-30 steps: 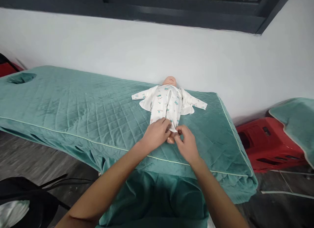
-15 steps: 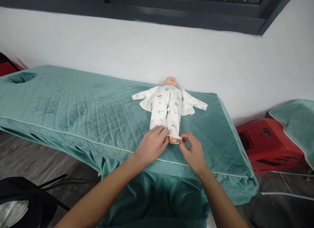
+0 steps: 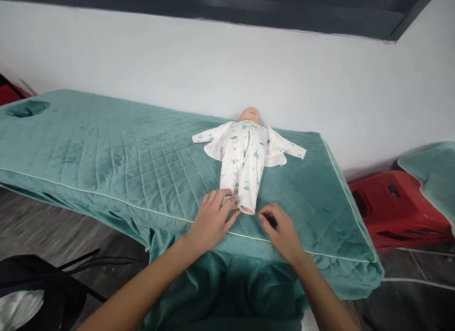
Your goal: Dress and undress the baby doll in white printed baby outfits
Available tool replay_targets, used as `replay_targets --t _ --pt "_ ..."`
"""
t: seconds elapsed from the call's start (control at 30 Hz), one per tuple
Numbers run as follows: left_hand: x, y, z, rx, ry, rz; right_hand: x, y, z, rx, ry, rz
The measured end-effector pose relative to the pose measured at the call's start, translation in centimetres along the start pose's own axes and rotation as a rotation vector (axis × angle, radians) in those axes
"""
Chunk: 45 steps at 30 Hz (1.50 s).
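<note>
A baby doll lies on its back on the green quilted bed, its head towards the wall. It wears a white printed jacket with the sleeves spread out and the front apart, and white printed trousers. My left hand pinches the trouser cuff at the doll's feet between thumb and fingers. Inside the cuff a little of the doll's foot shows. Just right of that cuff, my right hand has thumb and forefinger drawn together, slightly apart from the cloth.
The bed has a face hole at its far left and stands against a white wall. On the floor to the right is a red plastic stool with green cloth over it. A black bag-like object is at lower left.
My right hand has come off the trouser cuff and is lower and slightly right. The cuff is now down over most of the foot. The view has shifted slightly.
</note>
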State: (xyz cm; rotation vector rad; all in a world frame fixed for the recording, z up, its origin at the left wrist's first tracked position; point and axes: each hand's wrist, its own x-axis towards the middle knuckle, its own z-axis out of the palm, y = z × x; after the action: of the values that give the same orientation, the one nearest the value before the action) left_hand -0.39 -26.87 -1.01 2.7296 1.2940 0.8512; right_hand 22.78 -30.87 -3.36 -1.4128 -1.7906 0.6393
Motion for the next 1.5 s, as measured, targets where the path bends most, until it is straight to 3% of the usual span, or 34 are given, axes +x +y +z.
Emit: replay_targets --t 0.2,0.33,0.47,0.7,0.93,1.1,1.23,1.33,1.4,1.5 --pt "-0.5 -1.7 0.8 -0.14 -0.073 -0.119 1.4 -2.1 0.6 -0.104 0.176 -0.177" --pt "-0.5 -1.8 1.7 -0.357 -0.007 -0.188 3.2 -4.4 2.0 -0.277 0.039 -0.297" --pt "-0.5 -2.1 1.6 -0.547 0.081 -0.288 4.9 -4.8 3.1 -0.422 -0.052 -0.282" --pt "-1.4 -2.4 2.0 -0.596 0.213 -0.384 5.5 -4.1 4.9 -0.53 -0.048 -0.286" --pt "-2.0 -3.1 2.6 -0.625 0.232 -0.381 5.3 -4.7 4.3 -0.411 0.014 -0.33" --pt "-2.6 -3.4 2.8 -0.576 0.262 -0.306 4.4 -4.8 4.6 -0.431 -0.047 -0.379" --pt "-2.9 -3.8 2.3 -0.485 0.215 -0.181 4.5 -4.1 3.3 -0.295 0.027 -0.372" --pt "-2.1 -5.2 1.7 -0.473 0.148 -0.106 6.0 -2.1 1.4 -0.209 0.194 -0.278" --pt "-1.0 -6.7 1.3 -0.491 0.083 -0.057 7.7 0.1 0.3 -0.274 0.277 -0.222" --pt "1.4 -9.1 1.2 -0.541 -0.031 0.09 10.9 3.5 -0.4 -0.414 0.249 -0.17"
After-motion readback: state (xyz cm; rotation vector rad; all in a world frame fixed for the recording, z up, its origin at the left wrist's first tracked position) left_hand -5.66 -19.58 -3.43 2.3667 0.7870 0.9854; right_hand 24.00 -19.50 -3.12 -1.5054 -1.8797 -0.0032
